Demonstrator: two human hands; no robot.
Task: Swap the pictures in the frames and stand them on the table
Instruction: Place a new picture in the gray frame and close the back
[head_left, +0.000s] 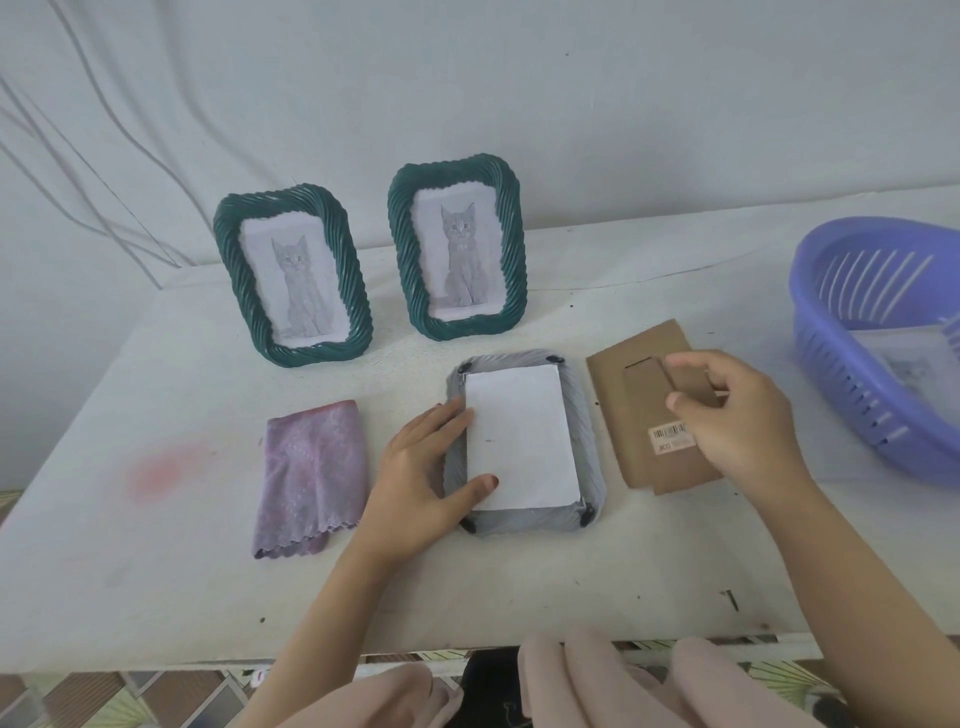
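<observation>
Two green twisted-rim frames stand at the back, the left green frame (292, 275) and the right green frame (458, 247), each showing a grey cat picture. A grey frame (589, 431) lies face down in the middle with a white picture back (519, 436) in its opening. My left hand (423, 467) rests flat on its left edge, thumb on the paper. Right of it lies the brown cardboard backing (636, 426). My right hand (737, 415) is over the backing, thumb and forefinger pinching its stand flap.
A folded purple cloth (311, 475) lies left of the grey frame. A purple slotted basket (878, 332) with a sheet inside sits at the table's right edge. The white table (156, 545) ends just before my knees; a wall backs it.
</observation>
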